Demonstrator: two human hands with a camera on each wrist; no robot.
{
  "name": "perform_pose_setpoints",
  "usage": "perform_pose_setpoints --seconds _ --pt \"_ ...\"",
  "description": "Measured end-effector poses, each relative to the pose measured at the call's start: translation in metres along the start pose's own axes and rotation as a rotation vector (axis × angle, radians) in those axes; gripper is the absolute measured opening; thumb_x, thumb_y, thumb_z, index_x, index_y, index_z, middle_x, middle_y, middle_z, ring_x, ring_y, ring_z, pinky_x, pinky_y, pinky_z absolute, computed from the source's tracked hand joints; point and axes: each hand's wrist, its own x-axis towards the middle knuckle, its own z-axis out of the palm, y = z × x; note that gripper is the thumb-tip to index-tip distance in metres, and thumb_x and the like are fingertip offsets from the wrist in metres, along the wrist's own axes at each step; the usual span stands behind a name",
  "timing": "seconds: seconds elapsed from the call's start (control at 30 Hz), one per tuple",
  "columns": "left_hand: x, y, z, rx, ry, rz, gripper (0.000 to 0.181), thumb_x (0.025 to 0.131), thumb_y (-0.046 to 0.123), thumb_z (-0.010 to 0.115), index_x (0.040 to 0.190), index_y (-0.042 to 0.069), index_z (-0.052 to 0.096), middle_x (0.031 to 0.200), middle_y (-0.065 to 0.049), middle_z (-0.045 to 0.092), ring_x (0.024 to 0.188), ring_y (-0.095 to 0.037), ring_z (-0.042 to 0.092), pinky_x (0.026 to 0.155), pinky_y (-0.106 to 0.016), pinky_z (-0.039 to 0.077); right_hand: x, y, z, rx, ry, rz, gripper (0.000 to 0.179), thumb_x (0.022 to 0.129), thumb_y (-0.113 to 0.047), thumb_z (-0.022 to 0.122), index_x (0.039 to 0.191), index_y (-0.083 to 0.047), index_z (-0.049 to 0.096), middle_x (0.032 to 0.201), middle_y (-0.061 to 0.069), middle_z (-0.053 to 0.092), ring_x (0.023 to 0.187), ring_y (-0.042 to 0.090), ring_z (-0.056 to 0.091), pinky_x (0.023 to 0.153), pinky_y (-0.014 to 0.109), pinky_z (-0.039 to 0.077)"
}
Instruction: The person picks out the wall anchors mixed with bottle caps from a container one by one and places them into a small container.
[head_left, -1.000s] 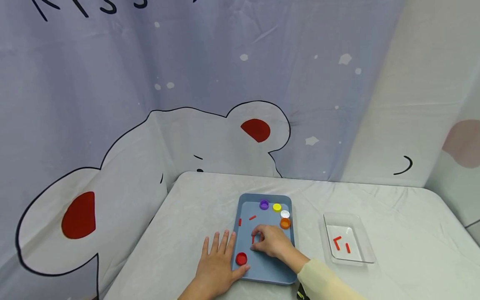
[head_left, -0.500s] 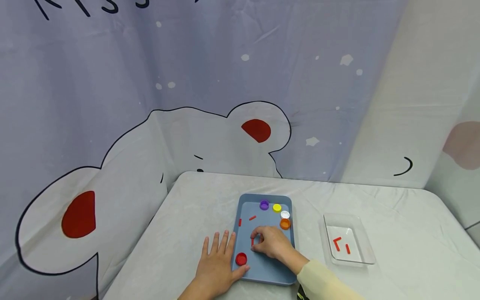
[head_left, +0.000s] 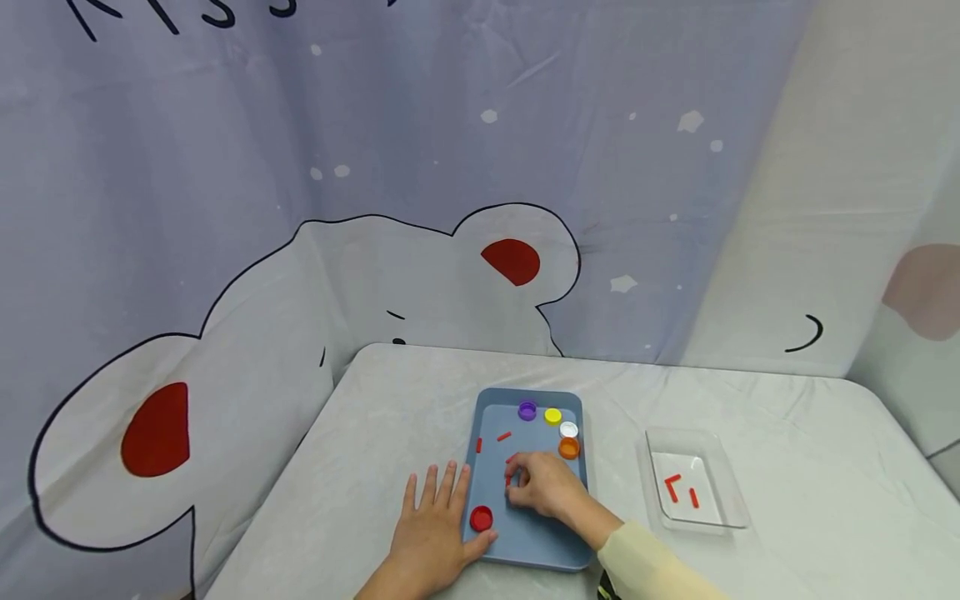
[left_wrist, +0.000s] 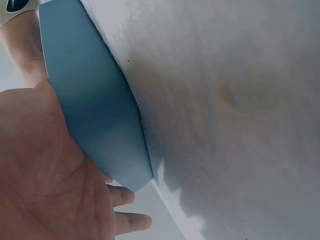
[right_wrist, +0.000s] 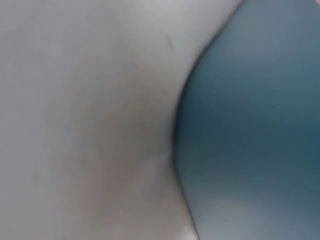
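A blue-grey tray [head_left: 540, 533] lies on the table. My left hand [head_left: 435, 529] rests along its left side with fingers spread straight, thumb over the near rim. In the left wrist view, the palm of that left hand [left_wrist: 50, 170] is beside the tray's outer wall [left_wrist: 95, 85]. My right hand [head_left: 549, 485] reaches over the middle of the tray, thumb and index finger curled round a small red stick [head_left: 507, 481]. Another bit of red stick [head_left: 511, 458] shows just beyond the index finger. The right wrist view holds only the tray wall [right_wrist: 250, 125] and white cloth.
Inside the tray are a purple cap [head_left: 527, 410], a yellow cap [head_left: 552, 416], a white cap [head_left: 568, 430], an orange cap [head_left: 569, 448], a red cap [head_left: 482, 518] and red sticks [head_left: 504, 436]. To the right stands a clear box [head_left: 731, 500] with several red sticks [head_left: 693, 497].
My right hand has shifted slightly right, and a bit of red stick now shows beyond its index finger. The left hand stays in place.
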Motion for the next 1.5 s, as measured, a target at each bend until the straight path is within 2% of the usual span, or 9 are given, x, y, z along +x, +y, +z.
perform_pose_setpoints --seconds 0.13,0.67,1.07,1.33,1.5 --pt "0.0 -0.001 0.002 0.008 0.007 0.0 0.097 0.091 0.075 0.048 0.159 0.009 0.03 0.163 -0.014 0.033 0.151 -0.043 0.024 0.119 -0.066 0.01 -0.003 0.0 -0.008 0.049 0.021 -0.022 0.015 0.08 -0.011 0.077 0.094 -0.007 0.073 0.06 -0.01 0.053 0.051 0.002 0.046 0.049 0.021 0.038" --pt "0.001 -0.001 0.003 -0.014 -0.006 -0.016 0.098 0.09 0.076 0.049 0.159 0.009 0.032 0.163 -0.015 0.033 0.151 -0.044 0.023 0.119 -0.066 0.007 -0.029 0.003 -0.044 0.22 0.162 0.034 0.017 0.083 -0.008 0.079 0.099 -0.006 0.075 0.064 -0.009 0.057 0.053 0.002 0.049 0.049 0.021 0.042" --pt "-0.001 -0.001 0.001 -0.035 -0.003 -0.008 0.097 0.091 0.074 0.049 0.159 0.008 0.031 0.163 -0.016 0.032 0.15 -0.044 0.023 0.119 -0.066 0.007 -0.053 0.01 -0.06 0.264 0.305 0.044 0.018 0.08 -0.007 0.081 0.097 -0.01 0.075 0.066 -0.011 0.058 0.06 0.002 0.054 0.057 0.02 0.046" --pt "0.0 0.0 0.002 -0.033 -0.005 -0.004 0.097 0.091 0.075 0.048 0.159 0.008 0.031 0.163 -0.016 0.032 0.15 -0.045 0.023 0.119 -0.066 0.007 -0.071 0.013 -0.073 0.288 0.329 0.116 0.02 0.083 -0.007 0.08 0.102 -0.008 0.075 0.069 -0.01 0.06 0.063 0.005 0.057 0.06 0.021 0.049" --pt "-0.001 0.001 -0.001 -0.049 -0.002 -0.001 0.096 0.091 0.073 0.051 0.159 0.007 0.032 0.163 -0.018 0.032 0.15 -0.045 0.024 0.118 -0.067 0.007 -0.08 0.017 -0.083 0.278 0.345 0.143 0.02 0.084 -0.009 0.079 0.103 -0.011 0.075 0.07 -0.009 0.061 0.063 0.005 0.058 0.061 0.022 0.049"
